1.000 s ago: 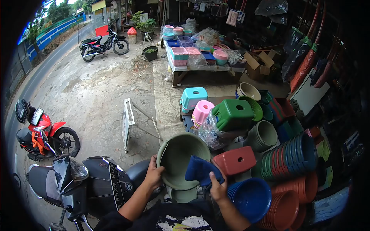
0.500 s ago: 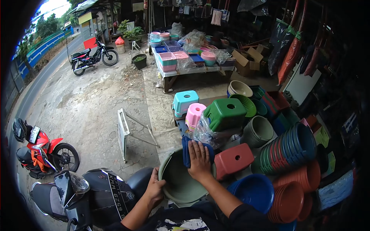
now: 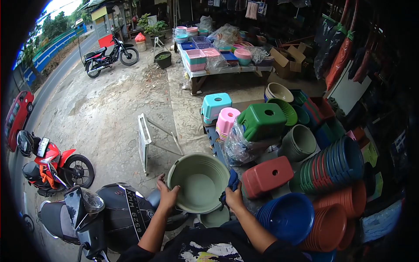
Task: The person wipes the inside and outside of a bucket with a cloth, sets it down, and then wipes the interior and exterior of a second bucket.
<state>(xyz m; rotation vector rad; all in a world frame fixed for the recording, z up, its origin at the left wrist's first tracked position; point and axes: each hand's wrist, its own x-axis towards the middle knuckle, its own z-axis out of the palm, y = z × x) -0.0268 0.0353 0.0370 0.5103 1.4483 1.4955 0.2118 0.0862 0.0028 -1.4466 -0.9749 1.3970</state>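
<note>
A grey-green plastic tub (image 3: 196,187) is tilted toward me, its round mouth and pale inside showing. My left hand (image 3: 167,195) holds its left side, thumb near the rim and fingers around the outside. At the tub's right side my right hand (image 3: 234,199) is closed on a bunched dark blue cloth (image 3: 232,180), with the cloth against the wall. Below the held tub sits another grey-green tub (image 3: 215,217), partly covered by it. Close to my right hand lies a red plastic stool (image 3: 266,177), with a stack of blue basins (image 3: 286,218) nearer me.
Parked motorbikes stand on the left, the nearest black one (image 3: 118,214) beside my left arm. A folding sign (image 3: 143,142) stands ahead. Green stools (image 3: 262,122), stacked buckets (image 3: 334,168) and brown basins (image 3: 325,229) crowd the right. Farther back is a goods table (image 3: 196,81).
The tub has come up off the tub beneath it. My right hand has moved down from the far right rim to the right side with the cloth. A red car appears on the road.
</note>
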